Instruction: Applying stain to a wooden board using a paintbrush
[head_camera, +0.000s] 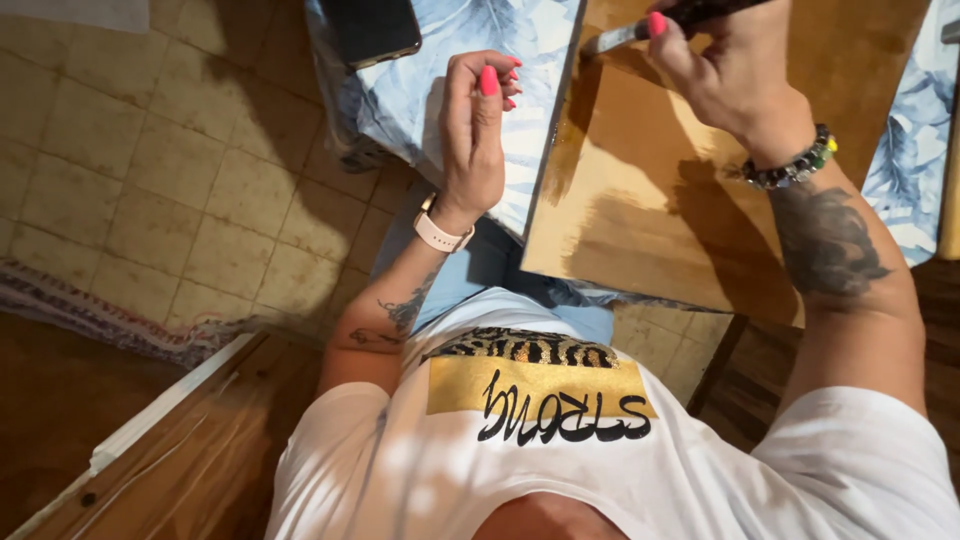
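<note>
A wooden board (650, 200) lies on a table covered with a blue leaf-print cloth (420, 95); its surface shines wet and darker brown in places. My right hand (725, 65), with a beaded bracelet at the wrist, is shut on a dark-handled brush (640, 30) whose bristles touch the board's far left part. My left hand (475, 130), with pink nails and a pale watch strap, hovers beside the board's left edge, fingers curled loosely and holding nothing.
A dark phone (372, 28) rests on the cloth at the far left. Beige floor tiles (150, 160) spread to the left, with a striped rug edge (90, 315) and a wooden furniture piece (170, 450) below. Another wooden edge (950, 200) stands at the right.
</note>
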